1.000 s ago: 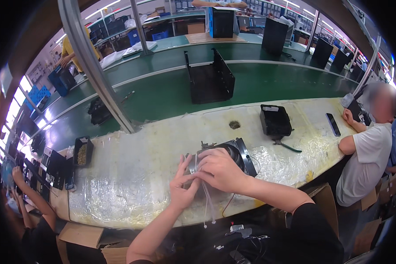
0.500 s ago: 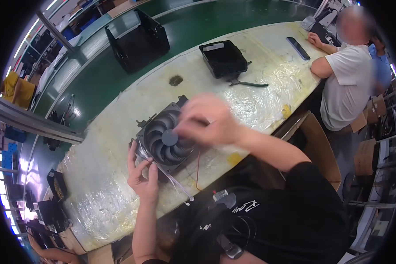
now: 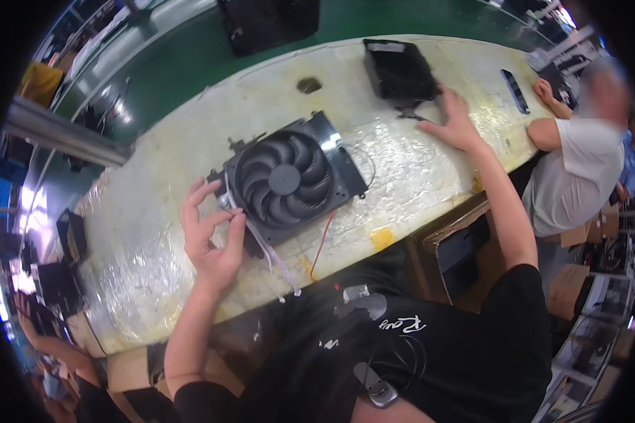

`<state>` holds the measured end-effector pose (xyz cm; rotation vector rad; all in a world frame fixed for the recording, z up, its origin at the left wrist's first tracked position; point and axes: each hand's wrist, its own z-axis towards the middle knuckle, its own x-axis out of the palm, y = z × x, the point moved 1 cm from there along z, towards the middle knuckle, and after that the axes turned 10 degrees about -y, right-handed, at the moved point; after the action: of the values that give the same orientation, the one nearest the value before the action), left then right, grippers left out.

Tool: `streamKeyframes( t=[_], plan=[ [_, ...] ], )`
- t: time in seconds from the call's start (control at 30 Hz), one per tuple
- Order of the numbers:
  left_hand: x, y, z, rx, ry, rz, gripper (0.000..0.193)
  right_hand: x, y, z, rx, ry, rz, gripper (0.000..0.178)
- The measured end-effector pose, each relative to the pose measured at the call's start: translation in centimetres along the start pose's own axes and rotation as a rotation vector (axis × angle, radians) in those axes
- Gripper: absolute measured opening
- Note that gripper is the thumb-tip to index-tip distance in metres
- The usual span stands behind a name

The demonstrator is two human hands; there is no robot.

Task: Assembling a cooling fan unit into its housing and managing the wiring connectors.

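A black fan unit point(image 3: 284, 180) lies on the table in front of me, its blades facing up. My left hand point(image 3: 215, 236) is at the unit's left edge, thumb and forefinger pinched together at the white cables point(image 3: 264, 247). These cables trail toward the table's near edge. Farther right, my right hand point(image 3: 458, 123) reaches out, thumb and fingers apart, beside a black tray point(image 3: 401, 74). Pliers point(image 3: 409, 111) lie between the tray and this hand; their handles are largely hidden. A red wire point(image 3: 322, 243) runs from the unit toward me.
The table point(image 3: 141, 233) has a shiny film cover. A phone point(image 3: 515, 90) lies at far right, near a seated person in a white shirt point(image 3: 568, 155). A cardboard box point(image 3: 437, 261) stands below the right edge. A dark bin point(image 3: 271, 25) is beyond the table, and a metal post point(image 3: 67, 130) at left.
My right hand has left the fan and moved right and away from me, to the tray and pliers. My left hand stays at the fan's edge. The view has shifted.
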<state>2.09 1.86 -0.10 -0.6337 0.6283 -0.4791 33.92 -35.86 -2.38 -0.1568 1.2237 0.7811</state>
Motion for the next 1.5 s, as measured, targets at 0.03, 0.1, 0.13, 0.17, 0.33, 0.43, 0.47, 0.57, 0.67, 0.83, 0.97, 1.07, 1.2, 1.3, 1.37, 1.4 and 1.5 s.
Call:
streamKeyframes(
  t=[0.03, 0.1, 0.13, 0.17, 0.33, 0.43, 0.47, 0.57, 0.67, 0.83, 0.97, 1.07, 1.2, 1.3, 1.37, 1.4, 1.5],
  plan=[
    [-0.1, 0.1, 0.1, 0.057, 0.002, 0.005, 0.012, -0.1, -0.1, -0.1, -0.035, -0.042, -0.054, 0.1],
    [0.1, 0.1, 0.3, 0.111, -0.026, 0.004, 0.017, -0.5, -0.4, -1.7, -0.123, -0.081, -0.149, 0.072],
    [0.1, 0.3, 0.2, 0.114, -0.039, -0.004, 0.018, -1.1, 0.1, -2.7, -0.163, -0.079, -0.206, 0.061],
    [0.1, 0.5, 0.0, 0.123, -0.051, -0.02, 0.02, -1.4, 0.1, -4.0, -0.191, -0.092, -0.257, 0.052],
    [0.1, 0.7, -0.1, 0.156, -0.102, -0.078, 0.021, -3.0, -1.2, -9.3, -0.075, -0.216, -0.117, 0.036],
    [0.3, 1.0, -0.1, 0.162, -0.109, -0.07, 0.019, -4.2, 3.8, -8.3, 0.357, -0.114, 0.493, 0.037],
    [0.4, 1.3, -0.4, 0.141, -0.122, -0.088, 0.018, -4.9, 8.4, -7.4, 0.726, 0.042, 0.966, 0.038],
    [0.4, 1.7, -0.5, 0.116, -0.153, -0.14, 0.013, -6.9, 20.7, -4.1, 0.342, 0.565, 0.811, 0.052],
    [0.6, 2.2, -0.7, 0.112, -0.184, -0.175, 0.012, -5.6, 27.3, -1.7, -0.614, 0.176, 0.111, 0.069],
    [1.1, 2.4, -0.6, 0.13, -0.244, -0.185, 0.011, -4.6, 30.0, -0.1, -0.766, 0.165, -0.072, 0.072],
    [0.9, 2.3, -0.6, 0.153, -0.24, -0.175, 0.011, -4.9, 31.1, 0.0, -0.754, 0.222, -0.131, 0.066],
    [0.6, 2.3, -0.7, 0.151, -0.242, -0.166, 0.01, -5.4, 32.0, 0.1, -0.761, 0.26, -0.163, 0.061],
    [0.6, 2.2, -0.8, 0.163, -0.238, -0.158, 0.009, -5.2, 32.7, 0.0, -0.831, 0.26, -0.217, 0.053],
    [0.8, 2.1, -0.9, 0.169, -0.253, -0.159, 0.009, -5.3, 32.7, -0.2, -0.854, 0.292, -0.161, 0.047],
    [1.0, 2.0, -0.9, 0.164, -0.255, -0.149, 0.009, -5.1, 32.3, -0.4, -0.87, 0.289, -0.143, 0.045],
    [1.0, 1.9, -0.8, 0.171, -0.257, -0.144, 0.009, -5.1, 32.3, -0.3, -0.885, 0.289, -0.118, 0.042],
    [1.4, 1.7, -0.5, 0.166, -0.258, -0.134, 0.008, -5.2, 32.5, 0.3, -0.936, 0.327, -0.12, 0.039]
  ],
)
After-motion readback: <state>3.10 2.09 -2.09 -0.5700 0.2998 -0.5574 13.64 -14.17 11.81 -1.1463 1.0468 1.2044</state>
